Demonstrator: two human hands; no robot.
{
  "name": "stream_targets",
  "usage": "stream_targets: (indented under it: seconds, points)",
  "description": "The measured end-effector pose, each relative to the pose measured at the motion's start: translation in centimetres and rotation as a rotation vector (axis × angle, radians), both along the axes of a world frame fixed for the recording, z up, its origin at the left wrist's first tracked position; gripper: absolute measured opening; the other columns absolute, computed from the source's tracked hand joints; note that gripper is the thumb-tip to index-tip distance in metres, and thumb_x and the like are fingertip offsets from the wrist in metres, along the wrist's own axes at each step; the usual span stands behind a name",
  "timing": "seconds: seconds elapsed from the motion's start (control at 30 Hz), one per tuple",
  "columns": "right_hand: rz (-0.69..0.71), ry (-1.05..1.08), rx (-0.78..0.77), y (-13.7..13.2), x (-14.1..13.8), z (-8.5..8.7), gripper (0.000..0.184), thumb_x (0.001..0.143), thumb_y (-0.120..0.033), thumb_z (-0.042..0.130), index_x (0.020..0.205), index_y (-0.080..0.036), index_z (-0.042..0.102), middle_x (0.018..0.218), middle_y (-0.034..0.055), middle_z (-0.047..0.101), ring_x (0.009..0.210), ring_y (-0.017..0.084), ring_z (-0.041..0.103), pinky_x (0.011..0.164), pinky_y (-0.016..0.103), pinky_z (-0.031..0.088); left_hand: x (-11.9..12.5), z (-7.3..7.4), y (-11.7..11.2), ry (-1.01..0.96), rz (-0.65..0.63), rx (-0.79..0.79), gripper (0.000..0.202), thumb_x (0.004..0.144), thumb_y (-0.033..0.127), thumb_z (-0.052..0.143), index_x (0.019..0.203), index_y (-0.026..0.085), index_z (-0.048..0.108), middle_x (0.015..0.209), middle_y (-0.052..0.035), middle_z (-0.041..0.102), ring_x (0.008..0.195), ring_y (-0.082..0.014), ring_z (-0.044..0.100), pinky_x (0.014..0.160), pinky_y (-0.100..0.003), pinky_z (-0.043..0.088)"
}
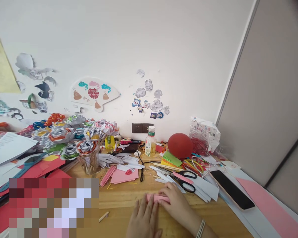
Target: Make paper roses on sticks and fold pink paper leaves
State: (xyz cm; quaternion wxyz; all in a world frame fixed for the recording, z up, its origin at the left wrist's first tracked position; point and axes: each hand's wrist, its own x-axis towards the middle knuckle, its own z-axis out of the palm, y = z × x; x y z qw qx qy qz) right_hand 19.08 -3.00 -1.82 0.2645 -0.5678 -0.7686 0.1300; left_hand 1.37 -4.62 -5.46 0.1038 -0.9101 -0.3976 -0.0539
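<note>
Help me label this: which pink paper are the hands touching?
The narrow pink strip, touched by the left hand and right hand; the pink stack, large pink sheet and other pieces lie untouched.

The pink strip [161,198] looks like smooth, matt paper, and the tabletop [119,211] under it is pale grained wood with a soft sheen. From the strip, the phone [232,190] at three o'clock has a smooth, glossy black screen, the scissors [182,183] at two have black plastic-looking handles and metal blades, and the red balloon [180,145] at one is smooth and rubbery. Toward twelve the bottle [150,145] is clear, shiny plastic, while the flowers [86,147] at ten are creased, matt paper.
</note>
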Motion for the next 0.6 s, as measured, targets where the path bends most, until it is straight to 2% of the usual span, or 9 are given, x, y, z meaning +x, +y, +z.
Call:
stream_targets:
  seconds: [0.17, 0.37, 0.47, 0.6]
  points:
    - [-0.022, -0.009, 0.007, 0.3, 0.1, -0.4, 0.009, 0.077, -0.015, 0.061, 0.084, -0.021, 0.064, 0.094, 0.0031, 0.06, 0.094, 0.02, 0.053, 0.082, 0.028, 0.039, 0.2, 0.3, -0.5, 0.023, -0.013, 0.045, 0.058, 0.079, 0.031, 0.056, 0.133, 0.012, 0.047, 0.136, -0.0173, 0.045, 0.123, -0.0359, 0.046, 0.095, -0.048, 0.042]
    - [-0.037, -0.008, -0.002, 0.2, -0.1, -0.2, 0.011, 0.076, -0.012, 0.059, 0.082, -0.021, 0.063, 0.092, 0.0028, 0.061, 0.092, 0.02, 0.053, 0.081, 0.028, 0.04, 0.6, 1.4, -1.4, 0.018, 0.012, 0.019, 0.059, 0.089, 0.047, 0.042, 0.129, 0.006, 0.05, 0.134, -0.0207, 0.047, 0.127, -0.036, 0.041, 0.102, -0.051, 0.034]
    - [-0.042, -0.004, -0.003, 0.3, -0.2, -0.2, 0.013, 0.076, -0.011, 0.058, 0.081, -0.021, 0.064, 0.091, 0.003, 0.062, 0.091, 0.02, 0.054, 0.08, 0.029, 0.04, 0.3, 1.7, -1.3, 0.012, 0.007, -0.02, 0.06, 0.088, 0.046, 0.044, 0.133, 0.007, 0.046, 0.137, -0.0199, 0.044, 0.129, -0.0362, 0.039, 0.104, -0.052, 0.032]
    - [-0.039, 0.019, -0.001, 0.5, -0.3, -0.2, 0.013, 0.078, -0.012, 0.055, 0.08, -0.02, 0.065, 0.089, 0.0032, 0.063, 0.09, 0.02, 0.054, 0.079, 0.029, 0.04, -0.4, 1.4, -0.6, -0.022, -0.004, -0.039, 0.067, 0.084, 0.051, 0.048, 0.139, 0.014, 0.037, 0.142, -0.0159, 0.038, 0.131, -0.0337, 0.036, 0.105, -0.048, 0.03]
